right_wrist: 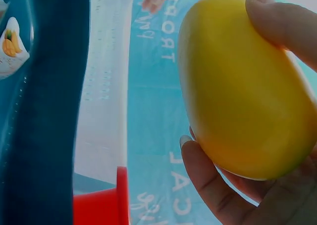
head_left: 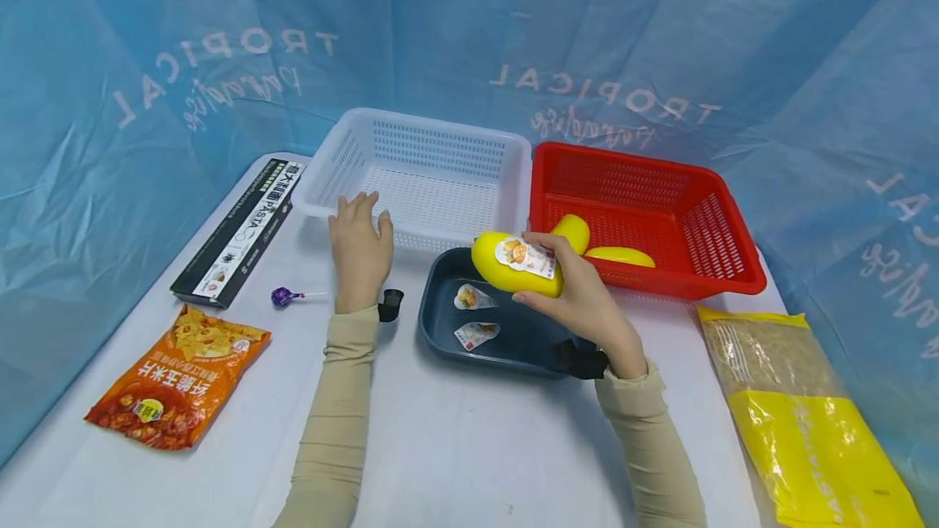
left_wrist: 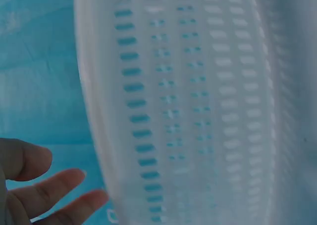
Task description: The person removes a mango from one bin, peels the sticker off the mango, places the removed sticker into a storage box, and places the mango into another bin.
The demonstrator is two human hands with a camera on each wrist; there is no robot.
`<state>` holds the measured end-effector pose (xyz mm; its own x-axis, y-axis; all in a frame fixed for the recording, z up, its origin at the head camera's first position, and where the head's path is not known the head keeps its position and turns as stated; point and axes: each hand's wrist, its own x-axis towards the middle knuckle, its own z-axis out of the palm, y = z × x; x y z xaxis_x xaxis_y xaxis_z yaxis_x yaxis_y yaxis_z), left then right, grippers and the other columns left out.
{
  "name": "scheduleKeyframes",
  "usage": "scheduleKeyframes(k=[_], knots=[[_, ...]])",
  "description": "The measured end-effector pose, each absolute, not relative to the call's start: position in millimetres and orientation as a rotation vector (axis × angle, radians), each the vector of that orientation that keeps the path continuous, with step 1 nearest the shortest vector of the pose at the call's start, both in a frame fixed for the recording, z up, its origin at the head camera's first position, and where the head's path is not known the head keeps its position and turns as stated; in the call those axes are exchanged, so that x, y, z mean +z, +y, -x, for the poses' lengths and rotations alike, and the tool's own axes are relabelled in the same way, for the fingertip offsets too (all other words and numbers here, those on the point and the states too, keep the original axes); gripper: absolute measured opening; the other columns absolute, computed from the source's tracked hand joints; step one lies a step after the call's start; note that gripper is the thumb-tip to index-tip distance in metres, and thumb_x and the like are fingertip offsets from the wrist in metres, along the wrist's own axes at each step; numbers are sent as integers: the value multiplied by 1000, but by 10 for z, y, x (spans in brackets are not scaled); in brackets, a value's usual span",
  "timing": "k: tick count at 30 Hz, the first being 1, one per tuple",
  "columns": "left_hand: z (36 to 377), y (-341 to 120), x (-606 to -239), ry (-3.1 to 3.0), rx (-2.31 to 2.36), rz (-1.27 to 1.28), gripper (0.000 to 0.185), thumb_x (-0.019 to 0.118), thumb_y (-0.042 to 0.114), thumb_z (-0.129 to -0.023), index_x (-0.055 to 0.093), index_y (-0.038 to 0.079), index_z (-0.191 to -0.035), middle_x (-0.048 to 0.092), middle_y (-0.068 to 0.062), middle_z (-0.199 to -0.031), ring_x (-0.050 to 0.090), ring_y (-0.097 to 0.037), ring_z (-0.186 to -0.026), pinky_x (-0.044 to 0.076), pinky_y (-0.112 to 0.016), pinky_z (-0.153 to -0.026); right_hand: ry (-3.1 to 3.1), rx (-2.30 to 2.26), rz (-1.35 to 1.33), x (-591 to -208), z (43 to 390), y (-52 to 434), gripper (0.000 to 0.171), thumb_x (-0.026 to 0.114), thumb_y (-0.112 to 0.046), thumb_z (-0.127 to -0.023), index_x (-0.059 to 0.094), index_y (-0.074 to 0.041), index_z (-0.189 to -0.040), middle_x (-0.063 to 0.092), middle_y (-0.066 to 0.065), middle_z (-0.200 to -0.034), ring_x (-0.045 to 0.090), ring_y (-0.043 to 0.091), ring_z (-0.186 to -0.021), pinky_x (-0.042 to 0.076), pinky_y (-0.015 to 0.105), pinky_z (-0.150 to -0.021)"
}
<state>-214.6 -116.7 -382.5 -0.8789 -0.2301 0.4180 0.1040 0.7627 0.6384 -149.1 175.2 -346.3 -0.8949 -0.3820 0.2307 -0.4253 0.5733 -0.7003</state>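
My right hand point(head_left: 579, 292) grips a smooth yellow mango point(head_left: 490, 261) with a printed white label, thumb on one side and fingers on the other. In the head view the mango overlaps the far part of a dark blue tray point(head_left: 438, 345). Two small printed white pieces, one a teardrop shape point(head_left: 473, 297) and one a tag point(head_left: 477, 336), lie in the tray. My left hand point(head_left: 361, 251), fingers extended, is at the near rim of a white perforated basket point(head_left: 469, 130) and holds nothing. The left wrist view shows its fingertips point(left_wrist: 74, 178) near the basket.
A red basket point(head_left: 726, 222) with yellow mangoes point(head_left: 623, 256) stands right of the white one. On the left lie a black pasta box point(head_left: 238, 231), a purple lollipop point(head_left: 282, 297) and an orange snack bag point(head_left: 179, 381). A yellow pasta bag point(head_left: 814, 430) lies far right. Blue curtains point(head_left: 440, 23) surround the table.
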Motion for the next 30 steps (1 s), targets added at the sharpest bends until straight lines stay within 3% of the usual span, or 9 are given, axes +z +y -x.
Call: scheduleKeyframes(k=[4, 10, 15, 30], knots=[[2056, -1015, -3727, -2451, -980, 43, 35, 48, 16, -100, 58, 1, -131, 58, -22, -133, 41, -42, -136, 24, -57, -117, -2740, 1279, -695, -3497, 1413, 1770, 78, 82, -22, -77, 37, -15, -141, 51, 8, -132, 51, 22, -113, 57, 37, -84], [1868, -725, -3592, -2419, -1237, 319, 33, 48, 18, -101, 60, 6, -130, 63, -16, -128, 57, -33, -122, 44, -47, -106, -2724, 1286, -721, -3558, 1346, 1812, 80, 83, -21, -76, 37, -16, -141, 49, 5, -138, 49, 21, -116, 56, 37, -86], [1722, -511, -3534, -2390, -1477, 570, 31, 49, 18, -101, 62, 5, -127, 66, -13, -124, 61, -28, -116, 46, -44, -104, -2734, 1261, -723, -3601, 1237, 1867, 83, 84, -19, -75, 36, -18, -143, 48, 7, -137, 49, 23, -115, 55, 38, -87], [1309, -415, -3567, -2499, -1640, 850, 29, 51, 14, -100, 62, 6, -126, 67, -10, -123, 65, -24, -110, 55, -42, -92, -2715, 1305, -861, -3790, 817, 1880, 81, 84, -19, -75, 39, -18, -142, 49, 3, -141, 50, 16, -113, 54, 27, -89]])
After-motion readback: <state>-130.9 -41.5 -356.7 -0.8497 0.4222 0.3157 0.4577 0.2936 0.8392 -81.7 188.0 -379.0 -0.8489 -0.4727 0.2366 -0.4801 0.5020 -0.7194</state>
